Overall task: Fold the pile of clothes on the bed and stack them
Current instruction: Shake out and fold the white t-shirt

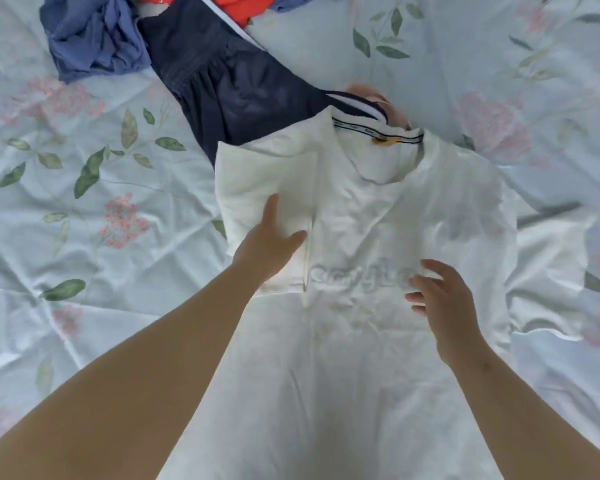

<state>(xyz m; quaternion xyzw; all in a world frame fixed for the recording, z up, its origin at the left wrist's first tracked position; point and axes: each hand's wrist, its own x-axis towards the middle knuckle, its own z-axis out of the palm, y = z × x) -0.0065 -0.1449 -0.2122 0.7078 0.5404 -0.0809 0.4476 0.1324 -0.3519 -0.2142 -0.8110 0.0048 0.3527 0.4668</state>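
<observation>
While pressing the white T-shirt (378,220) flat on the floral bedsheet (101,237) with spread left hand (269,247), seems to hover loosely spread right hand (444,299) above. Mid-fold; next, bring right sleeve (548,278) across.

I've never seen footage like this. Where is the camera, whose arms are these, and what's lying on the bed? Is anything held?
No machine here: these are a person's two bare arms, filmed by one wide-angle camera worn on the head, looking down. A white shirt lies spread on a floral bedsheet, one side folded inward. The left hand rests flat on that folded part. The right hand is over the shirt's front, fingers relaxed; whether it touches the cloth I cannot tell. Neither hand grips anything. Farther up lie unfolded clothes: a navy garment, a blue garment and a red-orange garment.
</observation>
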